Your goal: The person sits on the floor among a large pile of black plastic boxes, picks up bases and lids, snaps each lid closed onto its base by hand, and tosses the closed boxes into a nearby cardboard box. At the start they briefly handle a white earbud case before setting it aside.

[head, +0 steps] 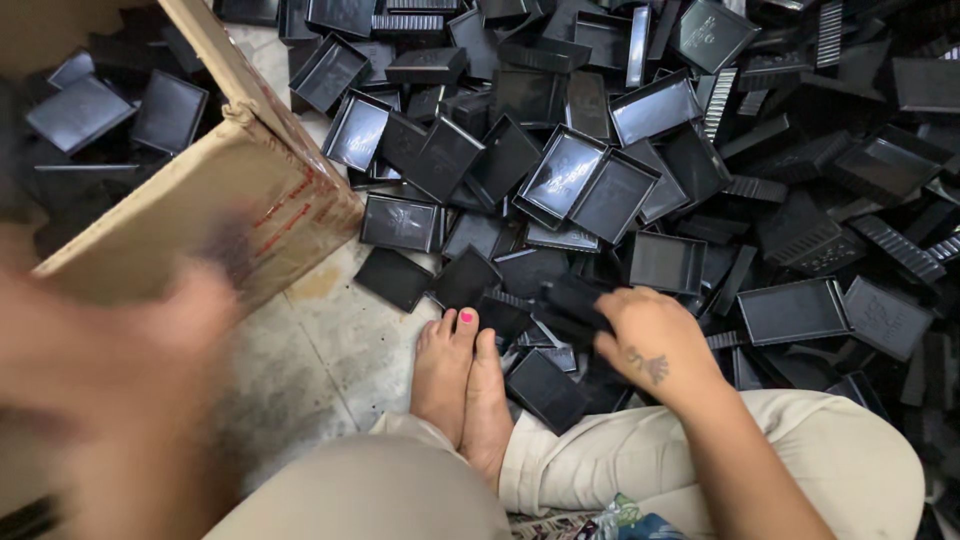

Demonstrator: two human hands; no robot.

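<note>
My right hand (648, 338) reaches into the near edge of a large pile of black plastic trays (600, 180) on the floor, its fingers closed round a black tray piece (572, 300). My left hand (110, 380) is a big blur at the lower left, close to the camera, in front of a cardboard box (200, 215); what it holds cannot be made out. I sit cross-legged in beige trousers, my bare feet (465, 385) resting beside the pile.
The cardboard box at the upper left holds several black trays (100, 110) and its flap (215, 50) stands open. Pale tiled floor (320, 350) shows between the box and my feet. The tray pile spreads across the whole right side.
</note>
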